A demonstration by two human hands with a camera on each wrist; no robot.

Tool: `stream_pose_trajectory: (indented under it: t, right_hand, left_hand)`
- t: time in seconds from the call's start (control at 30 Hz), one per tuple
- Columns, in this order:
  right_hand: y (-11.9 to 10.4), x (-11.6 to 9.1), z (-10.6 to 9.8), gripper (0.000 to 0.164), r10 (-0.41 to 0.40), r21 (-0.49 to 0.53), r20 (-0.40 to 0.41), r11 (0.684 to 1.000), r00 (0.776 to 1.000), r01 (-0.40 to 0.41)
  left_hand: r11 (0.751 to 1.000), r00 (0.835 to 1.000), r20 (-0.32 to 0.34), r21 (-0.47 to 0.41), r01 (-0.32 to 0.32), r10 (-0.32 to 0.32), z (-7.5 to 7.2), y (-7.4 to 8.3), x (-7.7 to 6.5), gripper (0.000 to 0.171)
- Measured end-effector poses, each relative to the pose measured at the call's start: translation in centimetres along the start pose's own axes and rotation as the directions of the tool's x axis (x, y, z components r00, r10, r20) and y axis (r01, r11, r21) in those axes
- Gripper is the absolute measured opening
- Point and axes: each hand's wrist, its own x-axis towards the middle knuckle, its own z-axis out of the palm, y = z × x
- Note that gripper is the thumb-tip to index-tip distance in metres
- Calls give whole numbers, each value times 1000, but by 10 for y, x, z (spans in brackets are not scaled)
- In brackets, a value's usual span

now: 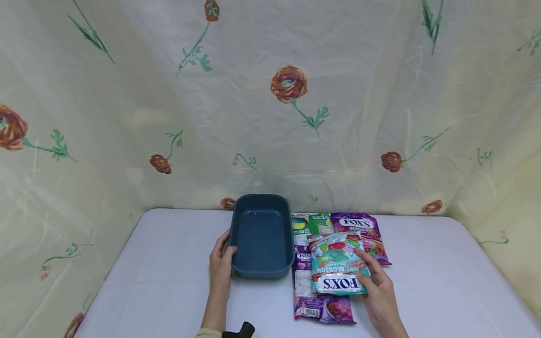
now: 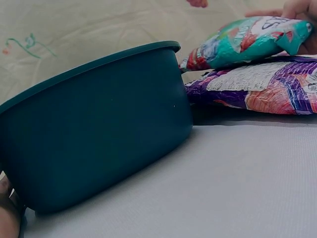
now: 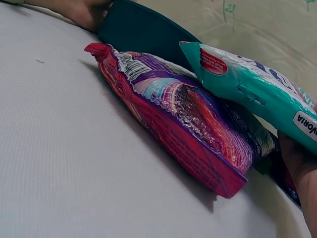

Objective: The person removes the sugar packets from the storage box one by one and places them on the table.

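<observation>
A dark blue plastic tub (image 1: 262,239), its inside bare, stands at the middle of the table. My left hand (image 1: 221,260) grips its left wall, thumb at the rim; in the left wrist view only a bit of that hand shows. My right hand (image 1: 378,286) holds a teal Fox's Mint Blossom candy bag (image 1: 338,263) by its right edge. That bag sits over a purple candy bag (image 1: 306,291) lying face down, seen from its side in the right wrist view (image 3: 173,109). The right fingers are partly hidden behind the teal bag in the right wrist view.
Behind the teal bag lie a purple Fox's Berries bag (image 1: 359,225) and a green packet (image 1: 319,223), both partly covered. A white cloth covers the table (image 1: 165,281). A flower-printed curtain (image 1: 338,164) hangs along the back and sides.
</observation>
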Motion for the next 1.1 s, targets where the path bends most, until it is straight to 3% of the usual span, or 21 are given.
stream_pose_trajectory:
  t: [0.5, 1.1]
  right_hand:
    - [5, -7, -17, 56, 49, -2, -56, 999, 997, -49]
    - [9, -15, -34, 56, 36, 1, -77, 999, 996, -36]
  left_hand:
    - [1000, 1000, 6, -8, 1, -1, 0, 2, -2, 49]
    - [999, 1000, 17, -32, 3, -2, 0, 1, -1, 49]
